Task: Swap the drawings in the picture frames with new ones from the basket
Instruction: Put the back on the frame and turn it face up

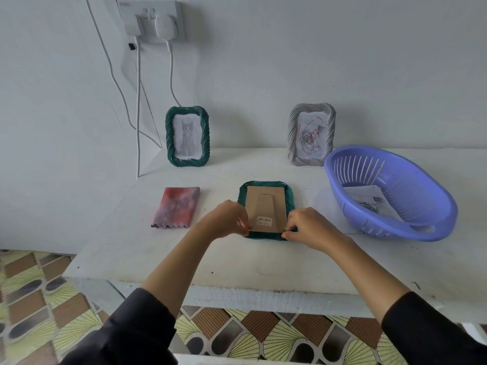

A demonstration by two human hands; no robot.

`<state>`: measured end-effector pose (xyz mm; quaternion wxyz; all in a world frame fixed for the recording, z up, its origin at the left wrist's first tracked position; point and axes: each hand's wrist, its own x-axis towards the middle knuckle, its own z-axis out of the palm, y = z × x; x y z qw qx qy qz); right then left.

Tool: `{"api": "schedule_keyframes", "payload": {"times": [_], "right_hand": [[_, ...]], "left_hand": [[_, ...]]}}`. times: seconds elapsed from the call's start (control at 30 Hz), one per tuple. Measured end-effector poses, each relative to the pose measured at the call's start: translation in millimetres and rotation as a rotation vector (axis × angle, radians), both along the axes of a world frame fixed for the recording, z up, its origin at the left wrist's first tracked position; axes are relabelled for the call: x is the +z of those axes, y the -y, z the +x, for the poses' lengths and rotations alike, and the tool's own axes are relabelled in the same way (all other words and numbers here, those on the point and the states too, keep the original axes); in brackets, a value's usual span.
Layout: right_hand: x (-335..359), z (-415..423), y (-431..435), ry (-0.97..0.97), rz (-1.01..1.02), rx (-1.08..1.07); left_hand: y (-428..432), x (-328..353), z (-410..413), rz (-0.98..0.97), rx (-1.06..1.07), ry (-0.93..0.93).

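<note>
A green picture frame (288,201) lies face down in the middle of the white table, its brown cardboard back (266,209) with a barcode label facing up. My left hand (226,218) pinches the near left corner of that back. My right hand (307,227) pinches its near right corner. A second green frame (187,137) with a cat drawing stands against the wall at the back left. A grey frame (311,134) with a rose drawing stands at the back right. The purple basket (421,196) at the right holds paper drawings (369,200).
A folded red and purple cloth (176,208) lies left of the face-down frame. White cables (137,106) hang from a wall socket (155,19) down behind the table's left end. The table's front edge (237,288) stands over a patterned floor.
</note>
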<state>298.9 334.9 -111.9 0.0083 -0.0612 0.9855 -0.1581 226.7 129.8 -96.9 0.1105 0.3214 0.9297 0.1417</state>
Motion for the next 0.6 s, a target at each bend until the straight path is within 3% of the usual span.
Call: {"api": "schedule_keyframes", "payload": {"times": [0.37, 0.6], "right_hand": [[0, 2, 8, -0.055, 0.052, 0.018], [2, 1, 7, -0.032, 0.007, -0.011]], "left_hand": [[8, -9, 4, 0.041, -0.051, -0.103], [8, -14, 0, 0.129, 0.009, -0.074]]}}
